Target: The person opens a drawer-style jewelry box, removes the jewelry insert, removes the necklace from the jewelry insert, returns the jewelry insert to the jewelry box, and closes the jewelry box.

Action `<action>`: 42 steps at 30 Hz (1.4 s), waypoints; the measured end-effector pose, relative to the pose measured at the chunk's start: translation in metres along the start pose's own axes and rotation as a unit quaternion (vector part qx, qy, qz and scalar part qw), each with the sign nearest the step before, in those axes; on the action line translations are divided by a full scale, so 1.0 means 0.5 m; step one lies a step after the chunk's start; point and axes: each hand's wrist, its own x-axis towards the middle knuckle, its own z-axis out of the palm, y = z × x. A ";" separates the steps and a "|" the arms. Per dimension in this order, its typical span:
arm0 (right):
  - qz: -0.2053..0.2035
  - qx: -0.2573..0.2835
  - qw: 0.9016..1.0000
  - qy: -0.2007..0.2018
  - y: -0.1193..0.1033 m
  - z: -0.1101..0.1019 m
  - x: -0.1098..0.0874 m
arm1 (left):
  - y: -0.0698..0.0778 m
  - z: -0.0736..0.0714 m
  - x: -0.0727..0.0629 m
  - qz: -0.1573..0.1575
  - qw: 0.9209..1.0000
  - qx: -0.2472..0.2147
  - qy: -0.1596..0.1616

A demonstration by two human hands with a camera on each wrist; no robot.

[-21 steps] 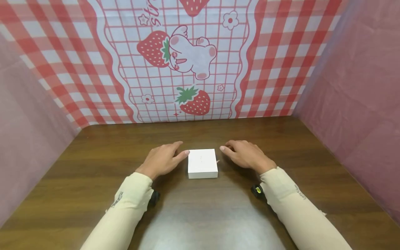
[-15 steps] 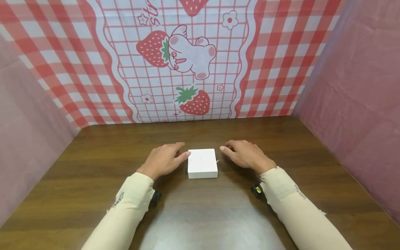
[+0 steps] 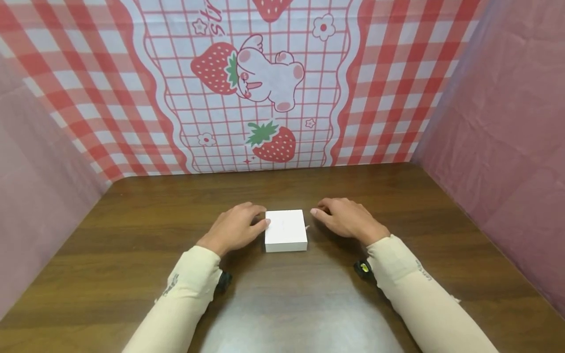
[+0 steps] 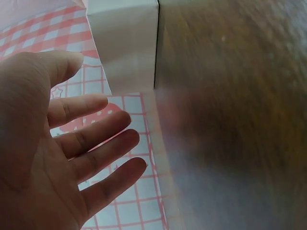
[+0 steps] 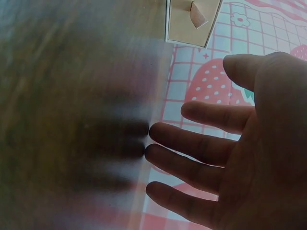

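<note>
**Flat, square white card box (image 3: 286,229) between a bare left hand (image 3: 235,228) and a bare right hand (image 3: 349,219)**

Nearest, cream cloth sleeves (image 3: 178,299) reach to both wrists. Both hands are released, fingers relaxed and holding nothing. The box lies on a brown wood-grain table (image 3: 282,289), just right of the left hand. From above, the left thumb overlaps its edge; the left wrist view suggests a gap, so contact cannot be confirmed. The right hand is near the opposite side but apart from it. There, a small, pale, paper-like tab (image 5: 198,17) sticks out.

As a judgement, a push from the left hand alone could slide the box toward the right hand, since nothing braces that side and the tabletop looks smooth. The tab (it seems thin) could bend or tear if the right fingers closed carelessly over it.

Writing, near to far: dark lettering (image 3: 172,284) on the left sleeve, and similar on the right, is too small to read. Between the hands, the box top bears faint marks, illegible, with no brand discernible. Well beyond both hands, a red-and-white checked cloth backdrop (image 3: 388,98) printed with strawberries carries sideways red letters (image 3: 215,19), "str", cut off above (perhaps "strawberry").
</note>
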 end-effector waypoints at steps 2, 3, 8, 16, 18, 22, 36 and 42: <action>0.001 -0.002 1.000 -0.002 0.000 0.000 0.000 | 0.001 0.003 0.000 0.002 1.000 -0.003 0.002; 0.002 -0.004 1.000 -0.003 -0.001 0.000 0.001 | 0.003 0.005 0.001 0.003 1.000 -0.005 0.003; 0.001 -0.012 1.000 -0.001 -0.002 0.002 0.002 | 0.010 0.011 0.004 0.005 1.000 -0.017 0.004; 0.002 -0.019 1.000 0.001 -0.001 0.000 0.002 | 0.018 0.010 0.007 0.006 0.999 -0.042 0.009; 0.002 -0.019 1.000 0.001 0.000 0.000 0.002 | 0.021 0.009 0.008 0.011 0.999 -0.052 0.008; -0.003 -0.023 1.000 0.005 0.000 0.001 0.003 | 0.027 0.009 0.008 0.023 0.997 -0.068 0.002; -0.009 -0.030 0.999 0.020 0.001 0.006 0.009 | 0.027 0.013 0.005 0.049 0.994 -0.090 -0.046; -0.010 -0.033 0.999 0.013 0.001 0.008 0.008 | 0.025 0.019 0.008 0.080 0.991 -0.092 -0.060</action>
